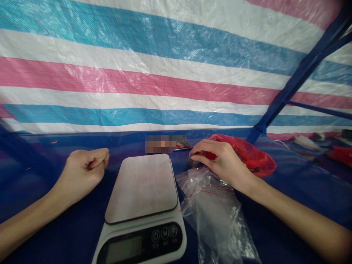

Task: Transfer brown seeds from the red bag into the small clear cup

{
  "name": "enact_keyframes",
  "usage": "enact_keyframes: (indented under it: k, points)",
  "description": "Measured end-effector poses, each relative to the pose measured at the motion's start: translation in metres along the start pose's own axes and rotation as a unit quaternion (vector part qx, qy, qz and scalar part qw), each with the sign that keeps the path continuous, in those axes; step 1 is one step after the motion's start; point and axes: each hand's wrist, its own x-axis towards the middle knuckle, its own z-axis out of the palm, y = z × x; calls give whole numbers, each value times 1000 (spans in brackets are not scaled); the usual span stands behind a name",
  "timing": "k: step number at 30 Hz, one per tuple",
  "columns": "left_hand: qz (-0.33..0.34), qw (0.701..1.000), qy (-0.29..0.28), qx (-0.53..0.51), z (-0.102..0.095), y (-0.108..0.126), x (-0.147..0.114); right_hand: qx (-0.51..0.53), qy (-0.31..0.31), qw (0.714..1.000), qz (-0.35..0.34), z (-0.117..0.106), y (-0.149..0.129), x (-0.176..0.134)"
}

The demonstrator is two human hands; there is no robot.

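A white kitchen scale (pixel 141 187) with a bare steel platform and a dark display panel stands in front of me on the blue table. My left hand (pixel 84 167) rests to its left as a loose fist with nothing visible in it. My right hand (pixel 220 159) lies to the right of the scale, fingers curled down over the top of a pile of clear zip bags (pixel 217 212) with red seal strips. Whether those fingers pinch a bag is hidden. Just behind that hand sits a red plastic bag (pixel 253 154).
A phone (pixel 180 143) lies flat behind the scale. A striped blue, white and pink tarp (pixel 154 73) forms the back wall. A blue metal frame brace (pixel 297 77) rises at the right. More red bags and small items (pixel 338 152) lie at the far right.
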Motion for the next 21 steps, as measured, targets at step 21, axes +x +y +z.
enact_keyframes:
  k: [21]
  points:
    - [-3, 1000, -6, 7, 0, -4, -2, -79, -117, 989, 43, -85, 93, -14]
